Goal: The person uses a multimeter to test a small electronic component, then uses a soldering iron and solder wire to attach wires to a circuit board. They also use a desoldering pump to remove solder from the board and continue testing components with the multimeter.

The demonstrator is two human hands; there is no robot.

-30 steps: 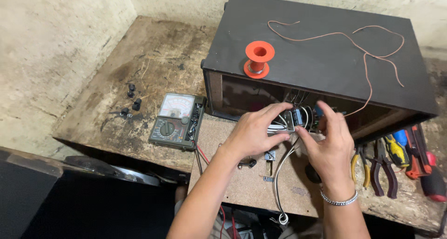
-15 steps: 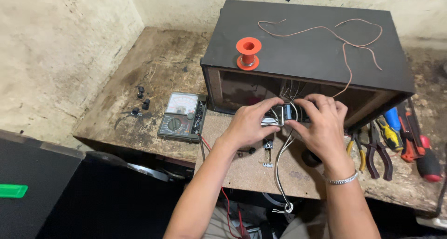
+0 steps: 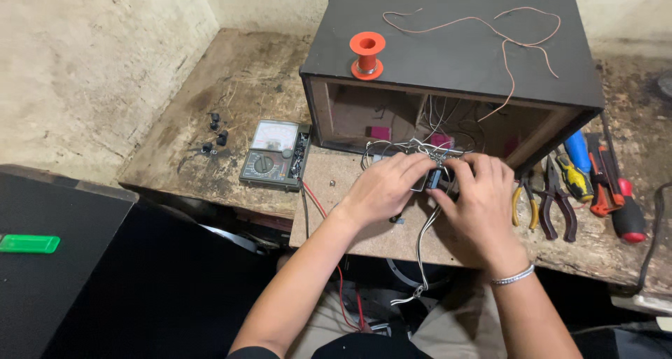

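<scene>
Step in hand, apparently: handling small wired part (image 3: pixel 434 179) at open front of box (image 3: pixel 455 58), over board (image 3: pixel 364 212). Left hand (image 3: pixel 381 187) and right hand (image 3: pixel 479 201) meeting palms down, fingertips pinching part between them. Next move likely calling for steady grip, free of wire bundle (image 3: pixel 420 243). Meter (image 3: pixel 274 156) just left; pliers (image 3: pixel 553 198) right.
</scene>
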